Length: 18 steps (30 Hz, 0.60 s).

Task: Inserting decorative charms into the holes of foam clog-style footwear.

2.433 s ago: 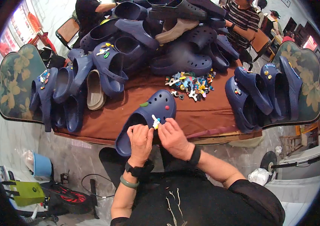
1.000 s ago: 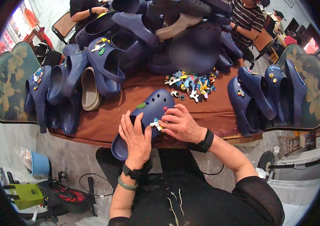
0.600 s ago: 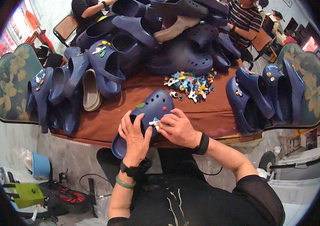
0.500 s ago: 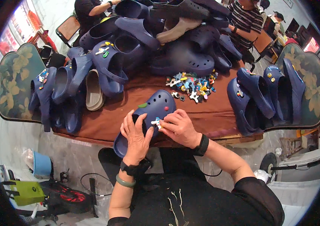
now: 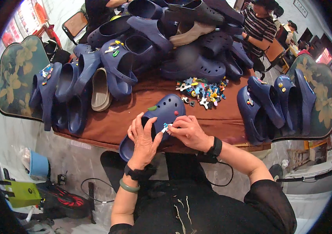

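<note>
A navy clog (image 5: 165,106) with vent holes lies on the near edge of the brown cloth, its toe pointing away from me. A green leaf-like charm (image 5: 152,108) and a small red one (image 5: 176,113) are fixed in its upper. My left hand (image 5: 143,136) grips the clog at its left side and opening, with the thumb close to my other fingertips. Between the closed fingertips of my right hand (image 5: 192,133) is a small white-and-blue shoe charm (image 5: 165,127), held against the clog's upper; its underside is hidden.
A pile of loose colourful charms (image 5: 205,92) lies beyond the clog. Behind rises a large heap of clogs (image 5: 193,66). Decorated clogs stand at the left (image 5: 45,91) and right (image 5: 269,99). Other people (image 5: 257,27) sit across the table. A blue bin (image 5: 38,163) stands on the floor.
The charm in my right fingertips has turned and tilted against the clog. My left hand keeps its grip. The whole view has shifted slightly.
</note>
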### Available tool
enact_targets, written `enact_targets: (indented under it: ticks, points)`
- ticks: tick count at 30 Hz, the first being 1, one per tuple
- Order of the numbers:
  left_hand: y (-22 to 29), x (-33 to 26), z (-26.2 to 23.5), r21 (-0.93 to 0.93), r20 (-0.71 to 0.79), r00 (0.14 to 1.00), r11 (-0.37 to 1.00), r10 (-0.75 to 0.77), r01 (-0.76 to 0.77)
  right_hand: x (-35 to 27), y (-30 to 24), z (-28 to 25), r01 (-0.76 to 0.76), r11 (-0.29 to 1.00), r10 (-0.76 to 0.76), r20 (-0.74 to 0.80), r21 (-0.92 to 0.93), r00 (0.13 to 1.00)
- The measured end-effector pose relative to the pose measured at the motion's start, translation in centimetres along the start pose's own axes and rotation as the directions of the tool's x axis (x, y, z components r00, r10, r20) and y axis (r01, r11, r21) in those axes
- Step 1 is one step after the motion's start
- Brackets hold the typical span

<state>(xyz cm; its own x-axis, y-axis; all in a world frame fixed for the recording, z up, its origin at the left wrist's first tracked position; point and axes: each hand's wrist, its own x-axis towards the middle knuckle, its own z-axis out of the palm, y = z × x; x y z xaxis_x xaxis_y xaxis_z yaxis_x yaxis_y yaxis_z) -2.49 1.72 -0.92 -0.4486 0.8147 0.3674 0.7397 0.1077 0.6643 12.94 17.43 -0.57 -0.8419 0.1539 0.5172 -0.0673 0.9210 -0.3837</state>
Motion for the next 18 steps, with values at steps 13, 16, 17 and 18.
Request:
enact_targets:
  ticks: [13, 16, 17, 18]
  points:
    - [-0.6, -0.2, -0.3, -0.011, 0.065, 0.997, 0.999, 0.045, -0.045, -0.4, -1.6, 1.6, -0.31, 0.924, 0.363, -0.259, 0.226, 0.895]
    - [-0.5, -0.3, -0.6, -0.039, 0.127, 0.991, 0.999, 0.033, -0.028, -0.9, -0.4, 1.7, -0.345, 0.836, 0.434, -0.128, 0.427, 0.892]
    - [-0.6, -0.5, -0.7, -0.049, 0.144, 0.989, 0.998, 0.031, -0.024, -0.9, -0.6, 1.6, -0.348, 0.834, 0.437, -0.126, 0.429, 0.891]
    - [-0.6, -0.5, -0.7, -0.05, 0.148, 0.989, 0.999, 0.027, -0.02, -0.8, -0.9, 1.3, -0.418, 0.854, 0.479, -0.153, 0.309, 0.864]
